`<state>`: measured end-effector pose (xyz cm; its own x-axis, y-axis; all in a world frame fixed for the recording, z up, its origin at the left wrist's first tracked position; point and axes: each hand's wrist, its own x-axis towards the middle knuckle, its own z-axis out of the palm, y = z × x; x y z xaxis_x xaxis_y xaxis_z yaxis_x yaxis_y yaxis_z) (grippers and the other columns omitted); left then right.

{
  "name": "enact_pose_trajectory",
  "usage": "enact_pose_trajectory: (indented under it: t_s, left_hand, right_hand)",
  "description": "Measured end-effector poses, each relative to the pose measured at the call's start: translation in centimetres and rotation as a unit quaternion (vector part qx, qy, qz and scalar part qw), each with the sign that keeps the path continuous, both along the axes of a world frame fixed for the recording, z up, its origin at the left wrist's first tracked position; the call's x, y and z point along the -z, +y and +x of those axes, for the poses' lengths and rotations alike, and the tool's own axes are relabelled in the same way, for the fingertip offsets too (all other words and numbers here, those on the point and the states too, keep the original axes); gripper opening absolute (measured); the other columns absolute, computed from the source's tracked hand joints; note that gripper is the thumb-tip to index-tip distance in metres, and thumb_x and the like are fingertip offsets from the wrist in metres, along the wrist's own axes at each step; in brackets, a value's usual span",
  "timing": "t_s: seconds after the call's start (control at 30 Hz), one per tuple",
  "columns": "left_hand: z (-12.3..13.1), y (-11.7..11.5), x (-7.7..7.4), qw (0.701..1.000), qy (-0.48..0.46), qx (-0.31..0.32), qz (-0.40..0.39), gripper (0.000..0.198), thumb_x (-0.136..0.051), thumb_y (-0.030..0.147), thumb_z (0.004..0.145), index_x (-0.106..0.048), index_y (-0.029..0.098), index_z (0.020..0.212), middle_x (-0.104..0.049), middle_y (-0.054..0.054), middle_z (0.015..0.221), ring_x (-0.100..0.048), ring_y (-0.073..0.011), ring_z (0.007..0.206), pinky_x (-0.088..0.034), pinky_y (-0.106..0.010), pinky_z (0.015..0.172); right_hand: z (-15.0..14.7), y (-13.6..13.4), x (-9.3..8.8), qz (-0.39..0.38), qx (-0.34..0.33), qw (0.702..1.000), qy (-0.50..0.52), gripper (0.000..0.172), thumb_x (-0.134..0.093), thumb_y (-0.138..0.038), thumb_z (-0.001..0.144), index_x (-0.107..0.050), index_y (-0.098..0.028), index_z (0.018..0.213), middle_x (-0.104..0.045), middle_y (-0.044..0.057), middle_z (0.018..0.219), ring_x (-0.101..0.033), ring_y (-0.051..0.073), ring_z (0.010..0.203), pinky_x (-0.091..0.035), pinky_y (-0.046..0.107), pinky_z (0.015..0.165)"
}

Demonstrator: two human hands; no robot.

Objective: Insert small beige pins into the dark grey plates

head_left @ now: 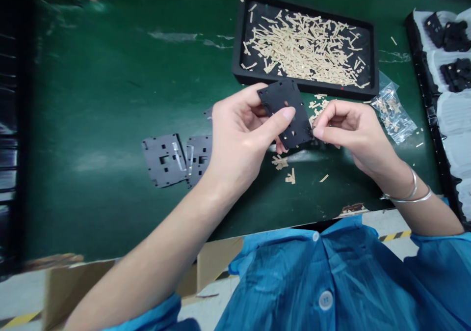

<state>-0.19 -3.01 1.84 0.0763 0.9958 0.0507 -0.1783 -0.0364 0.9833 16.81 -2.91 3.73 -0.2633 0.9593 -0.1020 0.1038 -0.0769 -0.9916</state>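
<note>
My left hand [241,134] grips a thin black plate with cut-outs [285,112], thumb across its face, above the green table [110,100]. My right hand [349,129] is closed in a pinch at the plate's lower right edge; what its fingertips hold is too small to name. Two similar dark plates [165,159] [198,156] lie flat on the table to the left of my left hand.
A black tray [237,51] full of several small beige strips sits behind the hands. Loose strips [285,169] lie on the table below them. A clear plastic bag [395,112] lies to the right. White trays with black parts [451,110] line the right edge.
</note>
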Motion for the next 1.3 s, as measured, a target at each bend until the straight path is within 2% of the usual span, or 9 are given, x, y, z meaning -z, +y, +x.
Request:
enact_pose_trajectory:
  t_s: [0.17, 0.33, 1.0, 1.3]
  left_hand:
    - [-0.03, 0.48, 0.86, 0.997, -0.057, 0.017, 0.051, 0.007, -0.073, 0.013, 0.074, -0.067, 0.014, 0.077, -0.063, 0.004, 0.066, -0.056, -0.0055, 0.046, -0.044, -0.014, 0.03]
    - [0.04, 0.71, 0.95, 0.996, -0.076, 0.019, 0.051, 0.006, -0.069, 0.006, 0.074, -0.067, 0.011, 0.077, -0.063, 0.003, 0.065, -0.058, -0.0058, 0.046, -0.046, -0.014, 0.03]
    - [-0.09, 0.64, 0.71, 0.994, -0.098, 0.033, 0.036, 0.007, -0.069, 0.005, 0.075, -0.068, 0.012, 0.077, -0.066, 0.005, 0.065, -0.058, -0.0045, 0.045, -0.047, -0.013, 0.03]
    - [-0.01, 0.67, 0.72, 0.994, -0.09, 0.04, 0.039, 0.013, -0.078, 0.018, 0.074, -0.066, 0.011, 0.076, -0.064, 0.005, 0.064, -0.056, -0.0029, 0.044, -0.047, -0.012, 0.03]
  right_hand:
    - [0.08, 0.08, 0.01, -0.012, -0.007, 1.0, 0.013, 0.013, -0.067, -0.013, 0.07, -0.058, -0.017, 0.062, -0.055, -0.003, 0.063, -0.049, 0.009, 0.06, -0.041, 0.024, 0.058]
    - [0.06, 0.15, 0.1, -0.021, -0.008, 0.999, 0.024, 0.013, -0.068, -0.014, 0.069, -0.058, -0.017, 0.061, -0.054, -0.004, 0.061, -0.047, 0.008, 0.059, -0.04, 0.024, 0.056]
    - [0.08, 0.08, 0.02, -0.019, -0.005, 1.0, 0.006, 0.011, -0.068, -0.014, 0.069, -0.059, -0.017, 0.063, -0.056, -0.003, 0.063, -0.052, 0.01, 0.064, -0.043, 0.024, 0.059]
    - [0.18, 0.1, 0.2, -0.006, -0.013, 1.0, -0.005, 0.014, -0.071, -0.018, 0.071, -0.059, -0.017, 0.064, -0.057, -0.002, 0.065, -0.054, 0.011, 0.066, -0.045, 0.025, 0.06]
